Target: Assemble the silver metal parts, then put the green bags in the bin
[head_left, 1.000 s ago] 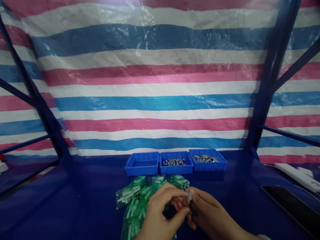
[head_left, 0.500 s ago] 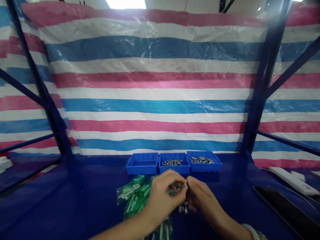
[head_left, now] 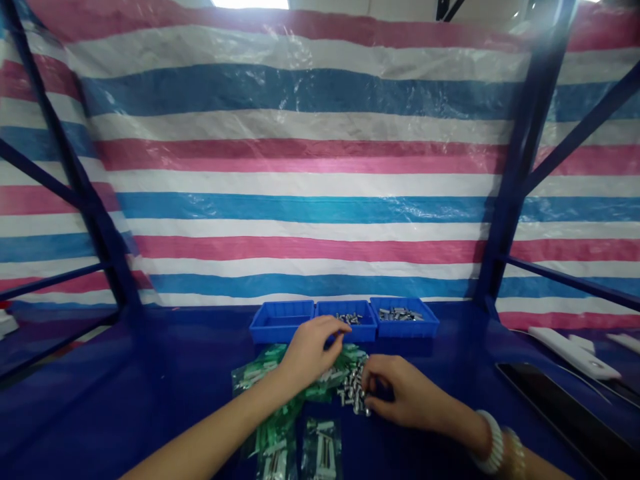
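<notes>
My left hand [head_left: 311,352] is above the green-and-clear bags, at the front edge of the middle blue bin [head_left: 345,335]. Its thumb and fingers are drawn into a pinch; whatever is between the tips is too small to make out. Small shiny metal fittings [head_left: 353,390] lie in a loose pile between my hands. At the right side of that pile, my right hand [head_left: 403,393] has its fingers curled in, and the fingertips hide anything they grip. Plastic bags with green and white pieces [head_left: 273,423] spread left of the pile. A clear bag [head_left: 323,453] with long parts lies nearer me.
Left of the middle bin stands another blue bin [head_left: 281,327]; a right-hand bin [head_left: 406,327] holds grey metal pieces. A black phone-like slab [head_left: 560,413] and a white power strip [head_left: 575,353] lie at right. Blue posts [head_left: 505,200] and striped sheeting [head_left: 310,247] stand behind.
My hands have come apart from each other. The left has risen toward the middle bin, while the right has moved slightly right beside the metal pile, which is now uncovered.
</notes>
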